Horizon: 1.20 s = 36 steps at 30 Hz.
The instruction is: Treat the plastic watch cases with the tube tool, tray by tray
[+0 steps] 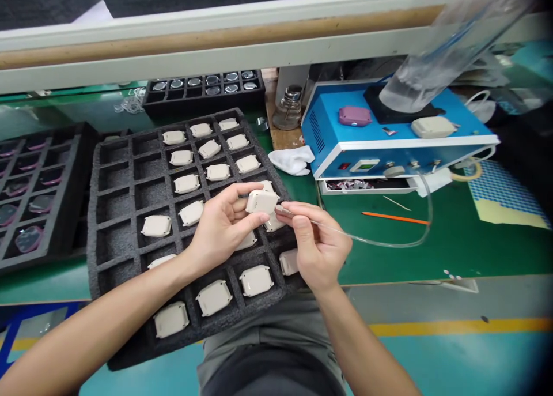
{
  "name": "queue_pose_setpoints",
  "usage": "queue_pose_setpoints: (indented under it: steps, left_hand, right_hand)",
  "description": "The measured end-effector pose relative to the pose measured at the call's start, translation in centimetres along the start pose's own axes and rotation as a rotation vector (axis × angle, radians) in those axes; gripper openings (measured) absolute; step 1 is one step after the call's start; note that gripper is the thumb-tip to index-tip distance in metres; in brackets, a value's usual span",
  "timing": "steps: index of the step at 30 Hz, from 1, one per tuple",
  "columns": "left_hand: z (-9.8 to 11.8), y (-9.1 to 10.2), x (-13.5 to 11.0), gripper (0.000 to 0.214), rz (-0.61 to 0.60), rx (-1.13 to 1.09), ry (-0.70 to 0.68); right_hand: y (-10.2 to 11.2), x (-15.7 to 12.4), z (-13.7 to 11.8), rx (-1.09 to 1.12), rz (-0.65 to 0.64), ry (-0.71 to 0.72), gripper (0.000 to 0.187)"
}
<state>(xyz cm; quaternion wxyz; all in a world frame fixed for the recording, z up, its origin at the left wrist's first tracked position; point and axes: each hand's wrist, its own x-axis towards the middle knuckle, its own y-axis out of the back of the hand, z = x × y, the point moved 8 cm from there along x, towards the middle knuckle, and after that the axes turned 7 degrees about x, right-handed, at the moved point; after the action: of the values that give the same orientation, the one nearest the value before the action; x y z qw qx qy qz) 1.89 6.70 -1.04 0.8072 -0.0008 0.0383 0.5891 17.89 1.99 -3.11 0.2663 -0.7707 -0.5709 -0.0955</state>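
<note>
My left hand [220,220] is closed on a beige watch case [262,202], gripped between thumb and fingers above a black foam tray [113,211]. Pinched in my right hand [320,243] is the end of a clear thin tube [367,241], its tip at the right edge of the case. Whether the tip touches the case I cannot tell. The tube runs to the front of a blue machine [332,148]. Many similar beige cases, such as one near the front edge [256,281], lie in the tray's compartments.
A purple case [355,116], another beige case [433,127] and a clear cylinder [415,79] sit on the machine. An orange stick [395,218] and a white cloth [292,160] lie on the green table. Another foam tray [82,154] stands left; a shelf edge [216,56] crosses above.
</note>
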Motion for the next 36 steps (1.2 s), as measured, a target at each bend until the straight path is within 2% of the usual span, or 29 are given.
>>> queue_pose_setpoints:
  steps: [24, 36]
  left_hand:
    - [0.07, -0.07, -0.06, 0.05, -0.01, 0.001, -0.03]
    - [0.1, 0.21, -0.11, 0.056, 0.015, 0.061, 0.024]
  right_hand:
    - [0.03, 0.03, -0.03, -0.008, 0.004, 0.007, 0.016]
    - [-0.19, 0.3, 0.43, -0.016, -0.009, -0.031, 0.015]
